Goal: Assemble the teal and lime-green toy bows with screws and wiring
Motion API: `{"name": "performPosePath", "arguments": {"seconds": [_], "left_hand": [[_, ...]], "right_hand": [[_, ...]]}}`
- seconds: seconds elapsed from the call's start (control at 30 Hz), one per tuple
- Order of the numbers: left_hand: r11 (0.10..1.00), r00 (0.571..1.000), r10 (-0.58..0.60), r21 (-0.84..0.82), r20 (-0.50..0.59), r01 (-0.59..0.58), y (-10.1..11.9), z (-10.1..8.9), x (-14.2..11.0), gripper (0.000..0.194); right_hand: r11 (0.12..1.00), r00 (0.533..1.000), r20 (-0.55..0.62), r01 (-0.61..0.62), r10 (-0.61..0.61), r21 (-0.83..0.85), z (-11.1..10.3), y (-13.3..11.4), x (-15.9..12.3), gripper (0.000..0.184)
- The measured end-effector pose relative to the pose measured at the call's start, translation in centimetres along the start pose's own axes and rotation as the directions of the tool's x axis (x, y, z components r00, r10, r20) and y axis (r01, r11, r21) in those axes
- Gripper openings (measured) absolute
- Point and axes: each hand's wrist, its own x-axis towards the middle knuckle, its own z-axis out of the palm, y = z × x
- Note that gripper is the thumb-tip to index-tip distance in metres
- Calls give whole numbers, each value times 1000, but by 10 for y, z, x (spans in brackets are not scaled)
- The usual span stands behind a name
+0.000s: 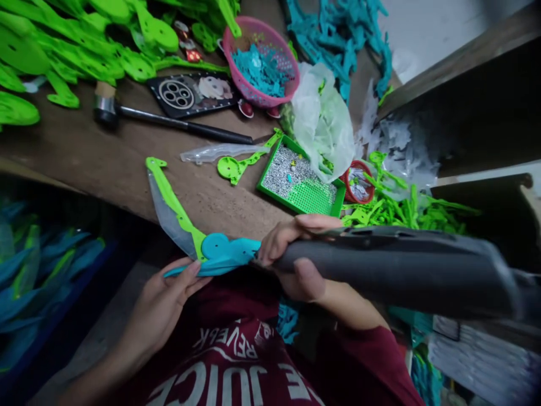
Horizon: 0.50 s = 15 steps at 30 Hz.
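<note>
My left hand (169,299) grips a blue plastic part (224,256) from below, thumb on top and fingers under it. Joined to this part at a round blue hub is a green arm (175,206) with a clear plastic blade (167,220) along its side, pointing up and left. My right hand (302,256) is wrapped around a thick black electric screwdriver (393,268), which lies sideways and runs off to the right. Its tip end is at the right end of the blue part; my fingers and blur hide whether the bit touches.
On the bench (105,163) lie a hammer (169,117), a phone (194,93), a green tray of small screws (287,172), a pink basket of blue pieces (262,70) and a plastic bag (325,118). Green parts (84,45) heap at left; finished-looking pieces fill a bin (42,265) below.
</note>
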Motion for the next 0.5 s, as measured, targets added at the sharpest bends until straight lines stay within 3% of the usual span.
{"name": "performPosePath", "arguments": {"seconds": [0.13, 0.3, 0.47, 0.5], "left_hand": [[1000, 1000, 5, 19, -12, -4, -1, 2, -1, 38], [998, 1000, -9, 56, 3, 8, 0, 0, -3, 47], [996, 1000, -14, 86, 4, 13, -2, -3, -3, 50], [996, 1000, -12, 87, -5, 12, -3, -3, -2, 51]], "right_hand": [[995, 995, 28, 93, -94, 30, 7, 16, -10, 40], [997, 996, 70, 67, -64, -49, 13, 19, -8, 35], [992, 990, 71, 124, -124, 5, 17, 31, -11, 32], [996, 992, 95, 86, -83, -20, 17, 35, -12, 32]]}}
